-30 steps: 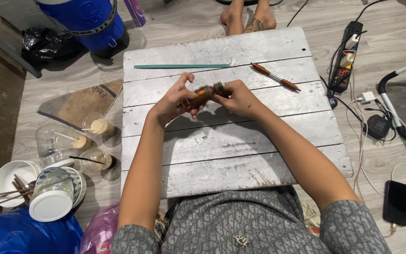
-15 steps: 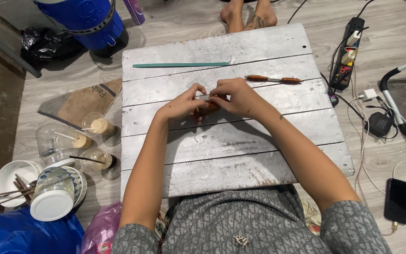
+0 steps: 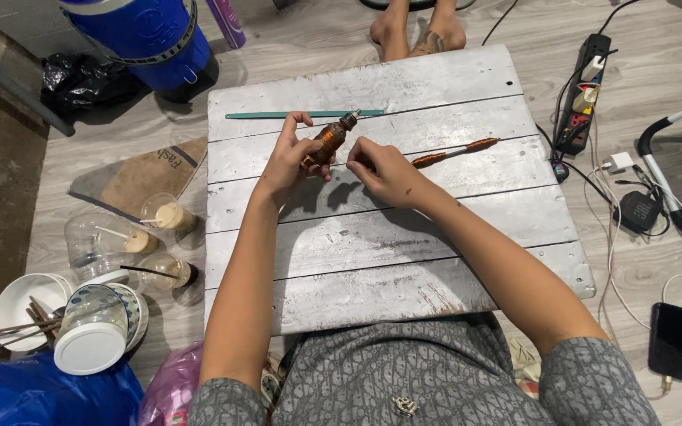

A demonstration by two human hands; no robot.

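Here a copper-wound rotor is gripped in the left hand, tilted, above the grey board; the right hand, fingers pinched narrow, is held just beside its lower end, contents indiscernible

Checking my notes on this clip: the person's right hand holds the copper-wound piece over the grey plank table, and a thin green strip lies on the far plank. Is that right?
Not quite: the head view shows the left hand holding the copper-wound piece, while the right hand sits just beside it. The rest stands: it is over the grey plank table, and the thin green strip lies on the far plank.
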